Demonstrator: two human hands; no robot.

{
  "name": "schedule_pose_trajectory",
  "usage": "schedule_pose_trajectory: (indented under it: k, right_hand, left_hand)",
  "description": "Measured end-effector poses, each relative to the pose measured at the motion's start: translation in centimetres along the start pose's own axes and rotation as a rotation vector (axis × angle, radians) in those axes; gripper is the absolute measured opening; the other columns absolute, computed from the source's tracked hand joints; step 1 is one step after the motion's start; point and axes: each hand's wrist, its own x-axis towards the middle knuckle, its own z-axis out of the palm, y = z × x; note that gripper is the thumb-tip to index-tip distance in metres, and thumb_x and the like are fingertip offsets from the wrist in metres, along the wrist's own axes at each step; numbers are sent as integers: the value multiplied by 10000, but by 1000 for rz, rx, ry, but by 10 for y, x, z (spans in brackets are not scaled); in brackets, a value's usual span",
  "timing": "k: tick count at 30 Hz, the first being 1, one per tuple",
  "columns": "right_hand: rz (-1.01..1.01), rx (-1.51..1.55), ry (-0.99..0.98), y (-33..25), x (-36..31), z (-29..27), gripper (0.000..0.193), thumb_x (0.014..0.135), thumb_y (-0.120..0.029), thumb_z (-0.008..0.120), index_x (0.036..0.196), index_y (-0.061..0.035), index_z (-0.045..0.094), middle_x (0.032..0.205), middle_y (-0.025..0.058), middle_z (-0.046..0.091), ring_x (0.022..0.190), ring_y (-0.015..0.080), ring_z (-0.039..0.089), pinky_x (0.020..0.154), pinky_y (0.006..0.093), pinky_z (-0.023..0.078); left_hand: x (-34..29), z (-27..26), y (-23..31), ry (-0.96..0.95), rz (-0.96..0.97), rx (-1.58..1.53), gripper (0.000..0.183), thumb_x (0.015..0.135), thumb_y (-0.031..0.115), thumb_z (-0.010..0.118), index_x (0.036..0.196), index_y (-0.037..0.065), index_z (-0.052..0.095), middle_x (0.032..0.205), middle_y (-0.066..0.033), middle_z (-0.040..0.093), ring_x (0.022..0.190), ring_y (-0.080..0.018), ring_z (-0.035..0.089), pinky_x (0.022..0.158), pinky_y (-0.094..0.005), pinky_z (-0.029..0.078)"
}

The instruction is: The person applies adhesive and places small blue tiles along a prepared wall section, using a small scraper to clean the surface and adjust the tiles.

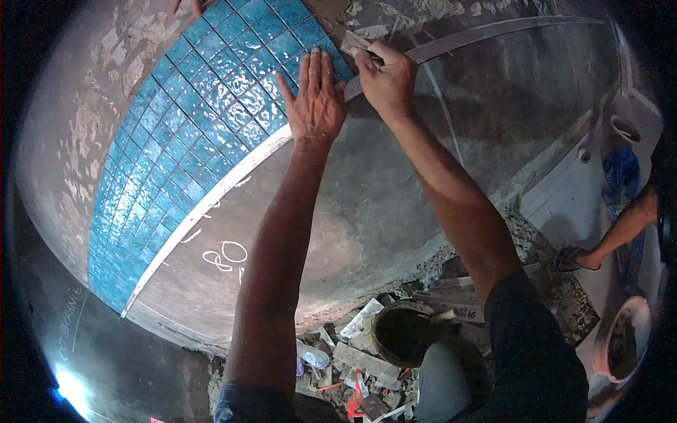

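Note:
A sheet of glossy blue mosaic tiles [211,92] lines the curved grey wall [367,204]. My left hand [315,99] presses flat against the sheet's right end, fingers stretched out and holding nothing. Just to the right, my right hand [389,79] is closed on a small pale flat piece [355,44], whose kind I cannot make out, beside the tiles' right edge. A white strip [204,190] follows the lower edge of the tiles. From near my hands, a long grey ridged strip [486,40] continues rightward along the wall.
Below the wall, a dark bucket [376,338] stands among rubble and scraps [360,363]. At the right are a pinkish bucket [604,345], blue cloth [620,173] and another person's sandalled foot [582,259]. A bright lamp [70,391] shines at lower left.

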Motion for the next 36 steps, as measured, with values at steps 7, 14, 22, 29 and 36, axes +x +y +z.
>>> schedule_pose_trajectory:
  k: [7,14,22,29,36]
  right_hand:
    - [-28,87,23,-10,-5,15,195,884,-132,743,788,4,641,694,195,588,568,318,564,568,388,466]
    - [-102,30,6,8,4,25,168,920,-195,707,837,-49,687,741,221,642,684,425,652,593,475,486]
    - [-294,-4,4,8,7,32,97,876,-119,717,827,-54,664,757,199,628,732,417,652,639,486,514]
    - [-314,-46,-5,-2,3,29,79,883,-93,704,853,-33,663,814,187,647,788,416,657,672,483,521]
    - [-154,-80,-37,-5,11,19,112,879,-110,699,844,-11,662,823,202,672,809,433,667,697,486,520]
  left_hand:
    - [-5,4,-3,-20,-23,78,613,1072,377,457,1616,129,322,1696,-41,297,1565,-212,280,1182,-755,93]
    - [4,7,3,-54,-47,148,612,1056,388,484,1612,179,338,1697,-10,295,1571,-197,256,1152,-804,81]
    - [0,8,4,-47,-70,173,593,1044,380,463,1590,158,397,1683,13,320,1565,-167,251,1150,-810,59]
    - [-3,8,2,-3,-71,162,695,944,335,622,1585,192,391,1661,1,341,1542,-190,298,1100,-853,121]
    - [4,4,9,7,-75,139,692,938,311,644,1570,157,408,1657,-34,355,1540,-222,307,1092,-850,123]
